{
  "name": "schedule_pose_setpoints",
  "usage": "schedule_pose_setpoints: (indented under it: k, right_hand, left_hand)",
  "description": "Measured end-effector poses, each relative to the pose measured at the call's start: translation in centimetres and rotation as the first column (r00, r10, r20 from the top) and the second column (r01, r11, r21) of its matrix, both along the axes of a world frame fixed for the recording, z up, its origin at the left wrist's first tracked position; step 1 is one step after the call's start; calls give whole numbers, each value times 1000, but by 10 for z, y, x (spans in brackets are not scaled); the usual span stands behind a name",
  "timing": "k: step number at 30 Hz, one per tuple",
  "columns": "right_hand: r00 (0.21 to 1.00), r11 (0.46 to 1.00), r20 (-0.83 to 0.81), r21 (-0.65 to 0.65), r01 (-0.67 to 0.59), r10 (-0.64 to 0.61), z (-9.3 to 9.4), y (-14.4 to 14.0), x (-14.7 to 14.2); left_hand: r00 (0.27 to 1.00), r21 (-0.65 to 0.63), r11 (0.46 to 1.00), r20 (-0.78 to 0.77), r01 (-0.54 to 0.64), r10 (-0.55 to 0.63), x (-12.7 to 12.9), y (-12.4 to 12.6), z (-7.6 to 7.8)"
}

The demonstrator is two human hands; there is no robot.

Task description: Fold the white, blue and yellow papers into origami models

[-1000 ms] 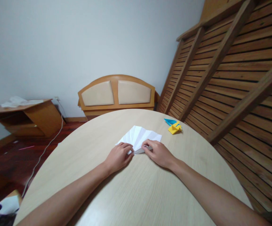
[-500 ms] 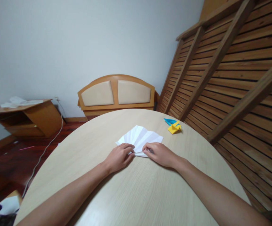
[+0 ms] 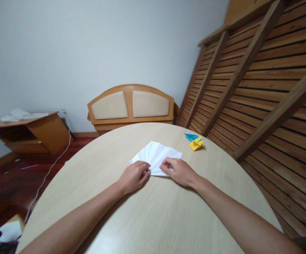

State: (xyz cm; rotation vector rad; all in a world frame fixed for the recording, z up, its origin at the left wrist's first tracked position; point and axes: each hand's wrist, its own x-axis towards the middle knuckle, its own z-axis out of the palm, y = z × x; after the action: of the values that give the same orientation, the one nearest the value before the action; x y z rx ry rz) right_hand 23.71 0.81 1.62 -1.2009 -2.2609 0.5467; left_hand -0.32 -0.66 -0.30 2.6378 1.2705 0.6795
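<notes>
1. The left hand [image 3: 132,176] lies palm down on the tabletop [image 3: 153,211], fingers curled, its fingertips pressing the near left corner of the white pleated paper [image 3: 157,154].
2. The right hand [image 3: 178,171] also rests palm down, knuckles raised, thumb and forefinger pinched on the paper's near edge.
3. The two hands sit close together with a small gap between them; both forearms stretch in from the near edge of the tabletop and converge toward its middle.
4. The paper is spread like a fan, flat on the tabletop near its centre, its creases opening toward the far edge.
5. A yellow folded paper [image 3: 196,144] touches a blue folded paper [image 3: 190,136] near the far right edge, well apart from the hands.
</notes>
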Motion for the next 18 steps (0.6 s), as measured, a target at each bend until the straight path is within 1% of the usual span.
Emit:
schedule_pose_setpoints:
  k: [3, 4, 6, 9, 12, 15, 18]
  right_hand:
    - [982, 985, 77, -14, -174, 175, 8, -1, 10]
    - [972, 976, 96, -19, -215, 216, 9, -1, 14]
    - [960, 968, 121, -23, -251, 252, 11, 0, 19]
    - [959, 968, 133, -22, -251, 251, 11, 1, 24]
    - [959, 967, 130, -7, -254, 253, 11, 2, 24]
    - [964, 971, 126, 14, -239, 236, 9, 3, 23]
    - [980, 985, 101, 6, -173, 172, 7, 3, 19]
  left_hand:
    - [1000, 0, 1000, -3, 25, -25, 0, -2, 2]
    - [999, 3, 999, -4, 36, -36, 0, -2, 3]
    - [998, 12, 998, -5, 65, -65, 0, -2, 3]
    - [993, 17, 993, -10, 120, -120, -1, -1, 3]
    - [987, 10, 988, -53, 153, -153, -1, -1, 5]
    - [984, 28, 989, -108, 146, -143, 0, -2, 8]
    - [986, 47, 990, -112, 131, -125, 1, -3, 10]
